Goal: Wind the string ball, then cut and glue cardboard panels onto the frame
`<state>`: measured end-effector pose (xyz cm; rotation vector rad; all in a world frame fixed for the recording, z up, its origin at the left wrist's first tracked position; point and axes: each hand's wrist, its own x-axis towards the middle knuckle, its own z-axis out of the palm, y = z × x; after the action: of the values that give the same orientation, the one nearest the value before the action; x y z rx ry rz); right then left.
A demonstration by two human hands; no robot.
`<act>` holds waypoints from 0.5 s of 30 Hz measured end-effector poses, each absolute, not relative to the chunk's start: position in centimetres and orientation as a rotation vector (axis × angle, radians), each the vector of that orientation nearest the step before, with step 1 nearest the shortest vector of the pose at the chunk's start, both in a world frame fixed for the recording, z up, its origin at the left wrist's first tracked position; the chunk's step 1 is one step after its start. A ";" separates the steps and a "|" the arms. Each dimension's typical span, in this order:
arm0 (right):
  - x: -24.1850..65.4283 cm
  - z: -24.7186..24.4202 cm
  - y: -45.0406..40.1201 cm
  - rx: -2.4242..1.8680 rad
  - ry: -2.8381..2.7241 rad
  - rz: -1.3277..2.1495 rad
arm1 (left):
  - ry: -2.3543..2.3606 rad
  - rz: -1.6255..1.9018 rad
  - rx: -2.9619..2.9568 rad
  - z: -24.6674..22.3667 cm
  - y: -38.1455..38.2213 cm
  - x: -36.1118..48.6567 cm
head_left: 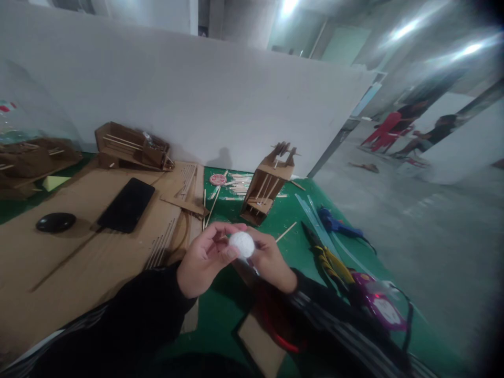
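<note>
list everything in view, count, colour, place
table: 1, green, underneath
cardboard sheet: at least 1, brown, left
round ball: 1, white, centre
upright cardboard frame with sticks: 1, brown, beyond ball
boxy cardboard models: at least 2, brown, left
flat rectangular phone: 1, black, on sheet
smooth oval object: 1, black, left of phone
round disc: 1, red-white, back of table
thin wooden sticks: many, pale, around frame
long plastic strips: several, translucent, right
plastic glue gun: 1, blue, right
pliers: 1, yellow-black, right
boxy device: 1, purple, right
curved handle: 1, red, lower centre
tall partition: 1, white, rear
people: at least 2, dark clothes, background right
left hand: 1, black sleeve, on ball
right hand: 1, black sleeve, on ball
</note>
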<state>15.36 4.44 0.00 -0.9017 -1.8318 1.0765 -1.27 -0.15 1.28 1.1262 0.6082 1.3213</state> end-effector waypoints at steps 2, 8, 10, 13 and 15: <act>15.1 -0.3 3.5 -0.909 -1.852 1.062 | 0.670 1.354 1.100 1.3 0.0 -1.3; 15.7 1.3 1.1 -0.977 -2.043 0.790 | 0.895 1.383 1.082 1.3 0.7 -1.6; 16.0 2.0 0.4 -0.957 -2.099 0.715 | 0.955 1.358 1.125 1.2 0.6 -1.6; 16.1 3.0 -0.3 -0.900 -2.179 0.680 | 1.019 1.326 1.234 1.1 0.2 -1.3; 16.2 3.6 -0.5 -0.864 -2.229 0.661 | 1.018 1.306 1.269 1.1 0.0 -1.1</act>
<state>16.16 -0.53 3.60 -0.8637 -2.2293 0.6609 -1.10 0.00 1.08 1.2686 1.0178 1.3056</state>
